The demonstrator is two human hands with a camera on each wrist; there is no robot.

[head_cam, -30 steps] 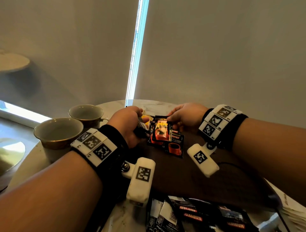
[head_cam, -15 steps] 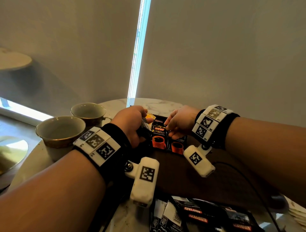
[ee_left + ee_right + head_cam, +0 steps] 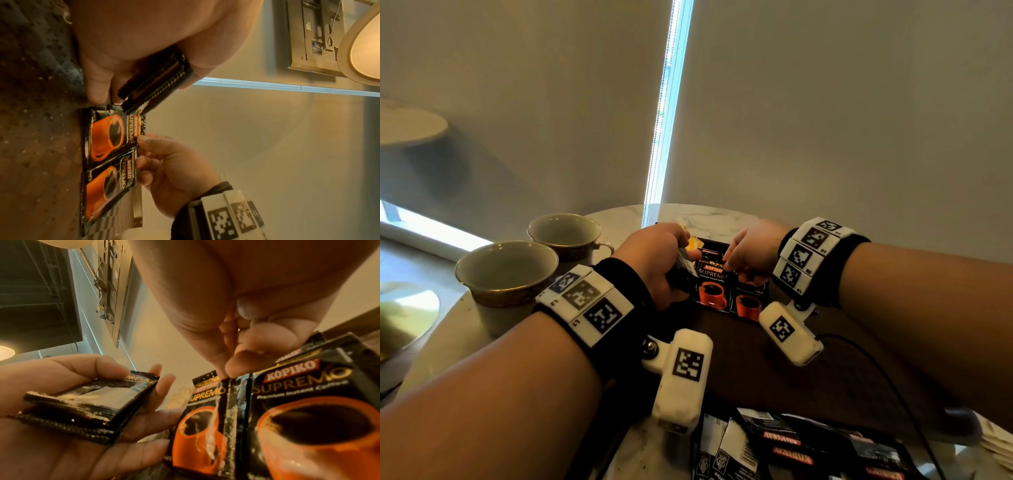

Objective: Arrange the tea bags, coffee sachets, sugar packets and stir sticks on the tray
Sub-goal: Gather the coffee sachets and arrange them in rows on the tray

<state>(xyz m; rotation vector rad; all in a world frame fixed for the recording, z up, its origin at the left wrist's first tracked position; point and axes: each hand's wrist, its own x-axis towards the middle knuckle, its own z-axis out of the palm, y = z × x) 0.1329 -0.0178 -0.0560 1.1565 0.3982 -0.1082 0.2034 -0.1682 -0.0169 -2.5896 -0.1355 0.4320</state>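
Observation:
Two black coffee sachets with orange cups lie side by side at the far end of the dark woven tray [image 3: 756,370]: the left sachet [image 3: 710,287] [image 3: 203,426] and the right sachet [image 3: 751,303] [image 3: 308,418]. My right hand [image 3: 727,265] [image 3: 226,374] pinches the top edge of the left sachet between thumb and forefinger. My left hand [image 3: 681,263] [image 3: 144,91] hovers just left of them and grips a small stack of sachets [image 3: 156,81] [image 3: 90,404] between thumb and fingers.
Two empty cups [image 3: 506,274] [image 3: 566,233] stand left of the tray on the round marble table [image 3: 709,219]. More black sachets [image 3: 808,448] lie at the near edge, white packets [image 3: 996,442] at the near right. A yellow packet [image 3: 693,244] shows behind my left hand.
The sachet that my right hand held lifted over the tray has come down and now lies flat beside the other one. My left hand kept its stack.

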